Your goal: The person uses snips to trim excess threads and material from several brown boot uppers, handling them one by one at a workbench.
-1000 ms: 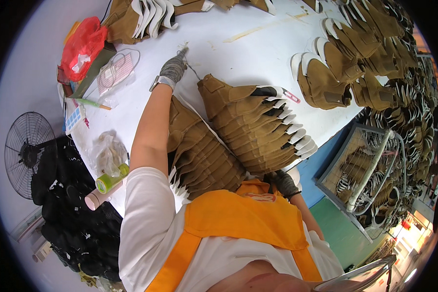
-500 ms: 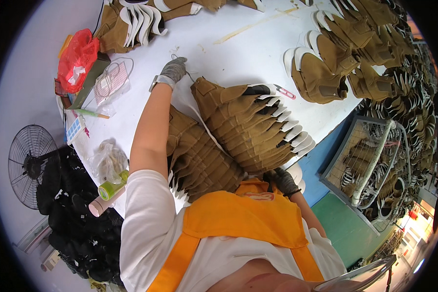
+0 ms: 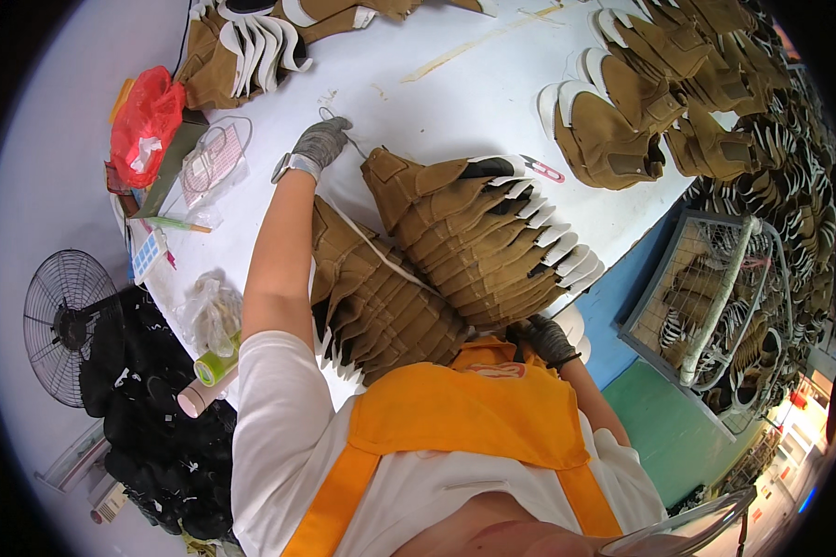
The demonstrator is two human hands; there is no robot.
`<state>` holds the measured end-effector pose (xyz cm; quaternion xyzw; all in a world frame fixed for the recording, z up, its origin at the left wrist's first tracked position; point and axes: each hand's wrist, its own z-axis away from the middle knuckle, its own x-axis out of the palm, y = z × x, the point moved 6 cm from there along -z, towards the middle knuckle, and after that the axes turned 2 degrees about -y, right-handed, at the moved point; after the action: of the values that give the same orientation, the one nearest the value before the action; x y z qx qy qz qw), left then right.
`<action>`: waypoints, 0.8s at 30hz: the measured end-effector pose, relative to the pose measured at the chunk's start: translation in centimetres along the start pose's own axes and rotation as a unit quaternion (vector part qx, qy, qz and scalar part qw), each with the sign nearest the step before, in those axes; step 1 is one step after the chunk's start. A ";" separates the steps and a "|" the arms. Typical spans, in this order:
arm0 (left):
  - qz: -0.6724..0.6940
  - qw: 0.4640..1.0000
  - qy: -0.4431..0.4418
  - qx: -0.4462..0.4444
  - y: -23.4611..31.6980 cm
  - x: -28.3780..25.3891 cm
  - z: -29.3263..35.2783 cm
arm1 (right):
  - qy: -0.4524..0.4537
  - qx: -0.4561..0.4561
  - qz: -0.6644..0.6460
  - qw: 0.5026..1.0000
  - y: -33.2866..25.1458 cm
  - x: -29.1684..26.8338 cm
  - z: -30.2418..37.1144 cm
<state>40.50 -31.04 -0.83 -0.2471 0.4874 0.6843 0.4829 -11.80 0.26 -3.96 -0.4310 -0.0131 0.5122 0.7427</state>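
Two stacks of brown shoe uppers with white linings lie side by side on the white table, a right stack [image 3: 464, 237] and a left stack [image 3: 381, 302]. Between them runs a pale cord [image 3: 384, 254], passing over the left stack. My left hand [image 3: 320, 144], in a grey glove, is closed on the cord beyond the stacks' far ends, and a loop of it sticks out past the fingers. Down by the near end of the right stack is my gloved right hand [image 3: 550, 342], close against my orange apron [image 3: 464, 408]; its fingertips are hidden.
Pink-handled thread snips [image 3: 544, 170] lie beyond the right stack. More brown uppers [image 3: 608, 139] cover the table's far right. At left are a red plastic bag [image 3: 147, 121], a green tape roll [image 3: 215, 365] and a fan [image 3: 70, 327]. A wire cart [image 3: 706, 306] stands right.
My left hand has moved slightly left and nearer, with the cord in it; the cord now lies further over the left stack. My right hand stays by the right stack's near end.
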 end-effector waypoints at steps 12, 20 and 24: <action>-0.217 0.976 0.010 -0.030 0.1 0.3 -2.4 | 0.008 0.081 -0.125 0.989 -0.7 -0.8 0.1; -0.357 0.924 0.010 -0.140 2.8 1.3 -1.3 | 0.019 -0.007 -0.031 0.999 -1.1 -1.1 0.2; -0.337 0.934 0.032 -0.114 2.1 1.0 -1.7 | 0.009 0.035 -0.100 0.994 -4.9 -3.2 1.5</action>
<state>38.00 -32.29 -1.39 -0.4718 0.3095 0.5237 0.6383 -10.28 -1.79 1.53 -0.4054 -0.0318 0.4317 0.8051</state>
